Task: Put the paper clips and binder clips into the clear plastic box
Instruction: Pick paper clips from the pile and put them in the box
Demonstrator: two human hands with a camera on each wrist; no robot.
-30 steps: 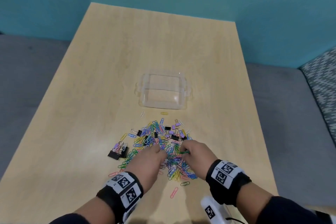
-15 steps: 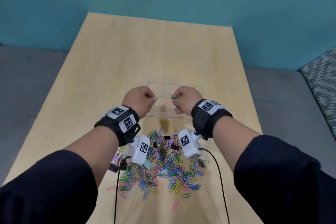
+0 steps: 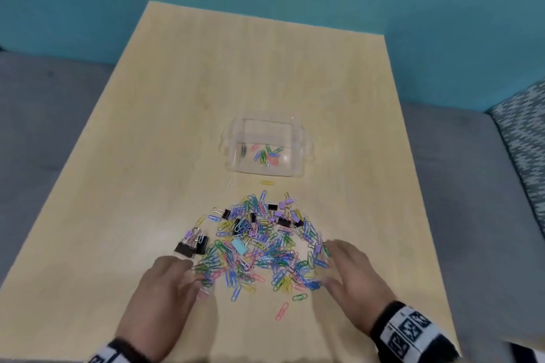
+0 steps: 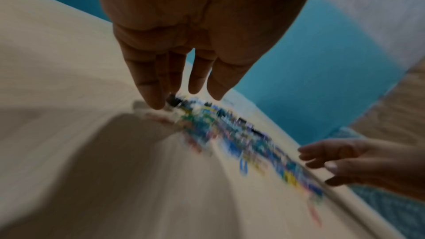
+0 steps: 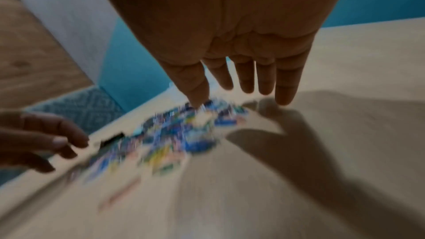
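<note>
A heap of coloured paper clips (image 3: 259,247) mixed with black and purple binder clips (image 3: 191,246) lies on the wooden table (image 3: 147,156). Beyond it stands the clear plastic box (image 3: 298,169), with several paper clips (image 3: 264,153) inside. My left hand (image 3: 188,274) hovers at the heap's near left edge, fingers straight and spread, holding nothing. My right hand (image 3: 334,262) hovers at the heap's near right edge, also spread and empty. Both wrist views are motion-blurred; they show straight fingers (image 4: 151,86) and fingers (image 5: 285,86) just above the blurred clips (image 4: 241,134).
Loose clips lie apart from the heap: a yellow one (image 3: 267,182) in front of the box and a pink one (image 3: 281,311) near the table's front edge. A grey floor and a patterned cushion (image 3: 522,138) flank the table; a teal wall stands behind.
Both hands, which were closed over the box half a second ago, have dropped their clips into it and come back to the heap with fingers spread.
</note>
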